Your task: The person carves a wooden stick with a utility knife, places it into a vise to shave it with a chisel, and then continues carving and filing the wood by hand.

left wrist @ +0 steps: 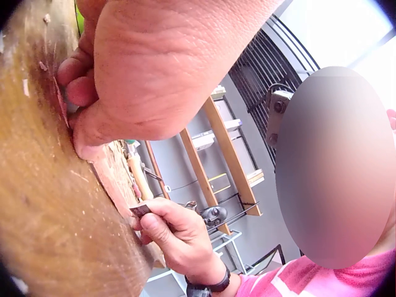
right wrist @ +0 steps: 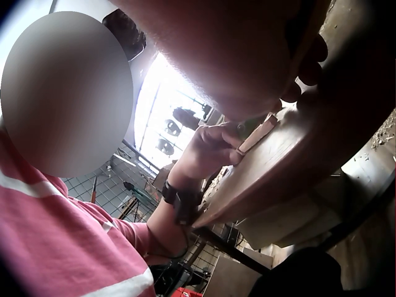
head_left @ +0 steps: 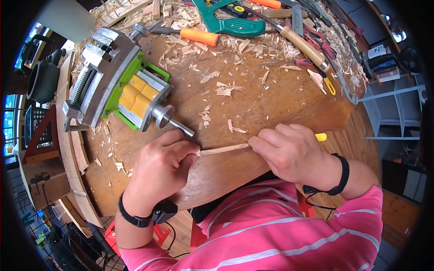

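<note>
A narrow pale wooden strip (head_left: pixel 224 149) lies along the front of the workbench (head_left: pixel 253 169), between the two hands. My left hand (head_left: pixel 158 162) pinches its left end between thumb and curled fingers, low over the wood. At the other end is my right hand (head_left: pixel 285 151), knuckles up, with its fingertips right at the strip. In the left wrist view its thumb and fingers pinch a small dark flat piece (left wrist: pixel 141 211) against the strip's end; what that piece is I cannot tell. From the right wrist, the strip (right wrist: pixel 257 136) shows reaching between both hands.
A metal vise (head_left: pixel 140 97) with yellow blocks stands left, its handle rod close to my left hand. Across the back lie an orange-handled tool (head_left: pixel 199 37), a green saw handle (head_left: pixel 242 27) and a wooden-handled tool (head_left: pixel 303 45). Wood shavings (head_left: pixel 229 88) are scattered over the bench.
</note>
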Motion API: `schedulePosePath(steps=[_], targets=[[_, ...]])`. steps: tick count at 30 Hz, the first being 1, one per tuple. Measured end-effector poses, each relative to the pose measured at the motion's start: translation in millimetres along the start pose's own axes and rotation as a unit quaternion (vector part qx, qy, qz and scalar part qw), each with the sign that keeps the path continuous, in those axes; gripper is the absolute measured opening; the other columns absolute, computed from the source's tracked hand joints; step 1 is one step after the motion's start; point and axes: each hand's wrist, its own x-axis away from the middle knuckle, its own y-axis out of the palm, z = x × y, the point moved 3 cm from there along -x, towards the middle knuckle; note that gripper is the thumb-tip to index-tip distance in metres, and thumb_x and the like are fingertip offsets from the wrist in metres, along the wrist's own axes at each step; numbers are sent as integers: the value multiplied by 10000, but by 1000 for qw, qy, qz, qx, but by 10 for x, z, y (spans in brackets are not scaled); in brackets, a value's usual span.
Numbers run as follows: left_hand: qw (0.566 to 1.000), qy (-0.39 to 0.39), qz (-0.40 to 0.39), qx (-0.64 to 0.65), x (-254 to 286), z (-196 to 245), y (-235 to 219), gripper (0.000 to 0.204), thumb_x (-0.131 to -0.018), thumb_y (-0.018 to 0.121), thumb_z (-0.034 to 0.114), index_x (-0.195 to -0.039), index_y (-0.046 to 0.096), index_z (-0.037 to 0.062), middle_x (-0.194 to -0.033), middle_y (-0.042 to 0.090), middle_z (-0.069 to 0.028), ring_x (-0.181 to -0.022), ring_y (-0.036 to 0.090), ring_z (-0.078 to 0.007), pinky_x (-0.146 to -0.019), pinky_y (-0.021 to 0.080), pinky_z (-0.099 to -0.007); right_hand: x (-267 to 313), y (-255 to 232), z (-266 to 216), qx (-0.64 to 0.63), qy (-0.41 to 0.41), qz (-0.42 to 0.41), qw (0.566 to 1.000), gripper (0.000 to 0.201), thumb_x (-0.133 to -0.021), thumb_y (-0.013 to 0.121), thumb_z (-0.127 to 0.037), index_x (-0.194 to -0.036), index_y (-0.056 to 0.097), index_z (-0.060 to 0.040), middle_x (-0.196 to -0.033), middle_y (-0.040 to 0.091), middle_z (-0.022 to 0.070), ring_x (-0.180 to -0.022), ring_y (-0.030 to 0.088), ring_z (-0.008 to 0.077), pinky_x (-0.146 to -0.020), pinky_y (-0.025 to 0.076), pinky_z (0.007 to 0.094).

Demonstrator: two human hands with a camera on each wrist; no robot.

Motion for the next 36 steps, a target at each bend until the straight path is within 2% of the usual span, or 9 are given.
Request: schedulePosePath(steps=[11,17,19,28,32,34,35,36], targets=[[1000,-4,-7,-5,5,0,6,160,-784,788,-17,-930,764,42,-886,685,-117,-819,706,-355,-712,570,-439,-27,-100,-101,44,-3,-44,998,211,-796,642,-149,-996,681,-94,-826,574,12,-712,601,182,-594,470,320],[1000,-2,-8,-10,18,12,4,210,-753,768,-46,-945,752,37,-869,664,-128,-818,691,-357,-723,552,-429,-188,-180,-248,118,-51,-62,990,135,-758,665,-166,-845,670,-62,-738,558,35,-612,591,177,-525,451,323],[1000,6,3,-4,22,10,10,202,-751,766,-43,-936,744,35,-867,662,-131,-812,688,-361,-718,549,-436,-240,-201,-283,140,-63,-84,985,120,-750,670,-170,-793,674,-58,-703,547,33,-594,601,179,-515,454,323],[1000,26,11,-6,49,-63,24,134,-763,736,-20,-882,724,41,-849,655,-132,-788,673,-381,-693,536,-459,-498,-304,-459,194,-98,-205,954,128,-742,681,-178,-778,684,-55,-722,609,71,-637,665,199,-524,483,329],[999,37,15,-4,54,-75,23,122,-764,733,-8,-874,728,45,-843,649,-129,-779,669,-378,-690,537,-457,-306,-188,-320,133,-52,-160,977,124,-760,675,-173,-812,699,-63,-735,627,74,-624,661,222,-538,508,347],[999,41,15,-4,48,-76,18,118,-764,734,-8,-869,726,44,-842,650,-127,-774,669,-374,-688,537,-454,-137,-95,-176,45,13,-66,997,96,-791,688,-131,-866,716,-78,-776,660,71,-644,675,263,-574,546,384],[999,44,16,-2,45,-72,18,114,-763,735,-8,-865,724,44,-841,651,-124,-770,668,-370,-685,536,-452,-55,-38,-112,44,13,-64,997,96,-791,688,-131,-866,716,-78,-776,660,71,-644,675,263,-574,546,384],[999,43,14,-5,36,-68,19,114,-763,735,-8,-865,724,44,-841,651,-124,-770,668,-370,-685,536,-452,23,-13,-32,-2,35,-17,999,94,-820,695,-109,-906,724,-85,-812,678,67,-680,689,275,-600,560,392]])
